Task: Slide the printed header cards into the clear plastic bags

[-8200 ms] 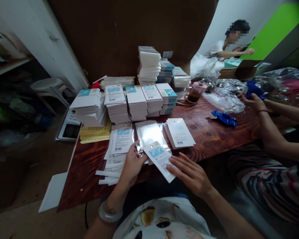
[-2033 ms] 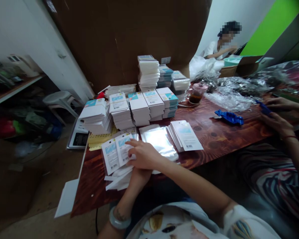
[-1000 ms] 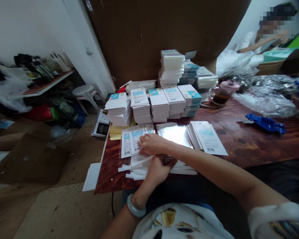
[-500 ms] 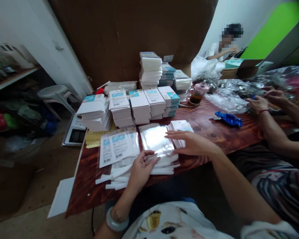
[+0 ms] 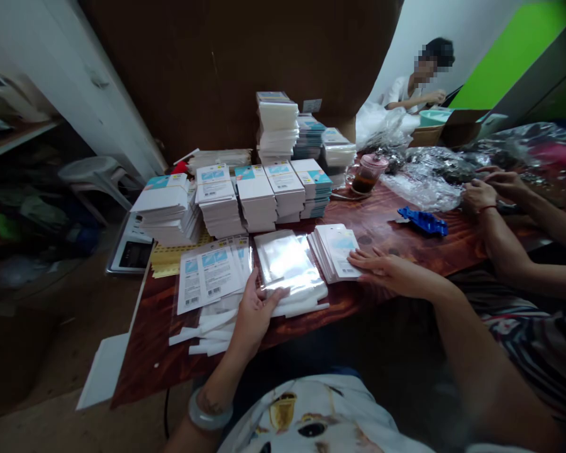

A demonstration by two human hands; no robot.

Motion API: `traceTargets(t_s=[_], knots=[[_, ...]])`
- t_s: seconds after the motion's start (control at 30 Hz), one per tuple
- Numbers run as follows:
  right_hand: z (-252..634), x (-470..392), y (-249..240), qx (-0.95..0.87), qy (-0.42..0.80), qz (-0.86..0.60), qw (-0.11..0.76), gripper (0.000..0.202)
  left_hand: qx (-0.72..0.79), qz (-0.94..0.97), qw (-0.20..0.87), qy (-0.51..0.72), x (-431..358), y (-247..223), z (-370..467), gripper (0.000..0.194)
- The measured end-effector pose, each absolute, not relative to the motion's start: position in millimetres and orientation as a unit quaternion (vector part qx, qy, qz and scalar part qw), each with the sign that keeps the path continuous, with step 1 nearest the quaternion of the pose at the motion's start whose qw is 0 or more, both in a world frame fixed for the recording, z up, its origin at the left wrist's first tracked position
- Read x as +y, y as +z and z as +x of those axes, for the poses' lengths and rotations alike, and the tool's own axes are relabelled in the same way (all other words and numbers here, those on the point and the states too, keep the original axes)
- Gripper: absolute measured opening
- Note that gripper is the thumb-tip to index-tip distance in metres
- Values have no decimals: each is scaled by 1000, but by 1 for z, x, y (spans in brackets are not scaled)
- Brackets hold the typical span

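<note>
My left hand [image 5: 255, 308] rests at the lower left edge of a pile of clear plastic bags [image 5: 290, 261], thumb and fingers apart. To the right, my right hand [image 5: 382, 269] lies with spread fingers on the right edge of a small fanned stack of printed cards [image 5: 338, 250]. Left of the bags lie printed cards in clear sleeves [image 5: 210, 274], above several white strips [image 5: 207, 333] near the front edge.
Tall card stacks [image 5: 259, 195] stand behind. A lidded glass cup [image 5: 368, 173], a blue plastic object [image 5: 423, 221] and clear plastic packaging [image 5: 424, 176] are farther right. Another person's hands [image 5: 483, 192] work at the right. A scale [image 5: 131, 248] sits at the left.
My right hand has moved right, from above the plastic bags onto the card stack. My left hand has opened at the edge of the bags. The view has shifted slightly.
</note>
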State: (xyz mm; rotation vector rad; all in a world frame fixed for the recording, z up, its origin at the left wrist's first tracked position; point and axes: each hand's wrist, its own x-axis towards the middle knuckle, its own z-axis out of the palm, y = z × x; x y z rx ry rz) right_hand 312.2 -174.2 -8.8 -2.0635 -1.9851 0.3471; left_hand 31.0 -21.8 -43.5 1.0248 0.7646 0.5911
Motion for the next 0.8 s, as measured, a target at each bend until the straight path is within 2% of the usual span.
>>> traceTargets(t_s=[0.13,0.23,0.33,0.4,0.47,0.6,0.8], knots=[[305,-179,-8,-686,27,-708,166,34,343,475,766,264,-22,-43,30,90],[281,-186,-4,-677,-73,-700,217,40,327,473,777,257,-21,-45,29,62],[238,-196,-1,-705,-153,-608,332,46,312,490,776,244,-20,-46,28,37],[206,-197,-5,-753,-137,-523,376,44,312,500,772,239,-19,-45,28,37],[182,-194,-14,-794,-104,-474,367,39,316,499,770,242,-19,-46,29,45],[162,-187,-33,-788,-116,-491,353,34,331,480,771,257,-19,-48,30,60],[164,-198,-31,-795,-122,-519,291,37,300,465,793,254,-20,-47,30,48]])
